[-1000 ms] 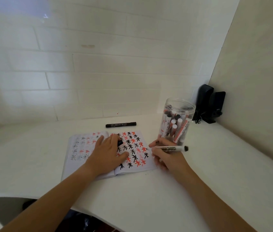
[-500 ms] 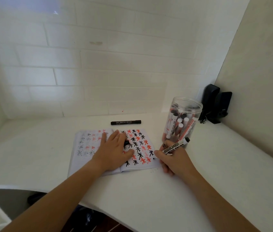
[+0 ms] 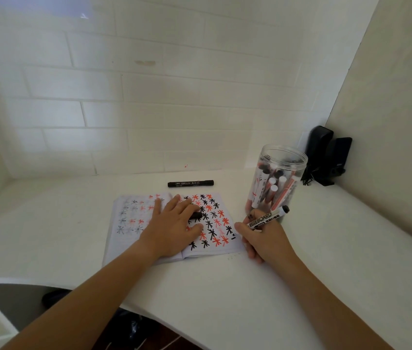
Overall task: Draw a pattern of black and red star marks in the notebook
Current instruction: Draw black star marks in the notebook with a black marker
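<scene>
An open notebook (image 3: pixel 221 245) lies on the white desk, its right page covered in rows of black and red star marks; fainter stars show on the left page (image 3: pixel 129 218). My left hand (image 3: pixel 174 228) presses flat on the notebook's middle, with a small black marker cap (image 3: pixel 196 215) under its fingers. My right hand (image 3: pixel 263 238) grips a white whiteboard marker (image 3: pixel 267 219) with a black end, its tip down at the right page's lower right edge beside a fresh black mark (image 3: pixel 233 236).
A capped black marker (image 3: pixel 190 183) lies behind the notebook. A clear plastic jar (image 3: pixel 275 180) of several markers stands just behind my right hand. Black devices (image 3: pixel 326 155) sit in the back right corner. The desk's front edge (image 3: pixel 48 281) curves at lower left.
My right hand turned the marker from lying level to tip-down and brought it to the page's lower right edge, where a black mark now shows. My left hand stayed pressed on the notebook.
</scene>
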`<state>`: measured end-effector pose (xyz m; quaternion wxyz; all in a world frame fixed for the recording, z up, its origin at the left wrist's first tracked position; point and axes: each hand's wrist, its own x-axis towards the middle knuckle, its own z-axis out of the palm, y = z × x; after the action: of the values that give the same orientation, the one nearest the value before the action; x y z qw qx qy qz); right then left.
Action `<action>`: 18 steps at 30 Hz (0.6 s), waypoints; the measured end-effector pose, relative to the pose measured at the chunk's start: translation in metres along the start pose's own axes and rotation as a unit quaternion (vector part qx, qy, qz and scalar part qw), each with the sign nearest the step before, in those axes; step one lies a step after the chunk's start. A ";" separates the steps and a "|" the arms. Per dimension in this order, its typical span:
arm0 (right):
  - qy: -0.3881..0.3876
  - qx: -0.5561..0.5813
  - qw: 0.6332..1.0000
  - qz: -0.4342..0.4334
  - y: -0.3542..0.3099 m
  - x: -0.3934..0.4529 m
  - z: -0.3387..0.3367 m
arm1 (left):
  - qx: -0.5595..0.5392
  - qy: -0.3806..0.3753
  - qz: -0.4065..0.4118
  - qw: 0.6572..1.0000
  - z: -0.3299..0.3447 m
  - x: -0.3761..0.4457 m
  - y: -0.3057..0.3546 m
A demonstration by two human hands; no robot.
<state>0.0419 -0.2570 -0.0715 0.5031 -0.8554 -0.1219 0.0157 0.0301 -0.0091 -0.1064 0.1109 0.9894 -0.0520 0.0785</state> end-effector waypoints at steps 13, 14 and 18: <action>-0.003 -0.009 1.000 -0.005 0.000 0.000 0.000 | 0.004 0.002 0.002 1.000 0.000 -0.001 0.000; -0.004 -0.008 1.000 -0.011 0.000 0.000 0.000 | 0.004 0.002 0.002 1.000 0.000 0.000 0.000; -0.015 -0.027 0.999 -0.019 -0.001 0.001 0.001 | -0.001 0.001 -0.002 1.000 0.001 0.000 -0.001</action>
<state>0.0421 -0.2559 -0.0709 0.4782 -0.8659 -0.1460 0.0158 0.0304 -0.0088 -0.1072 0.1122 0.9892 -0.0499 0.0795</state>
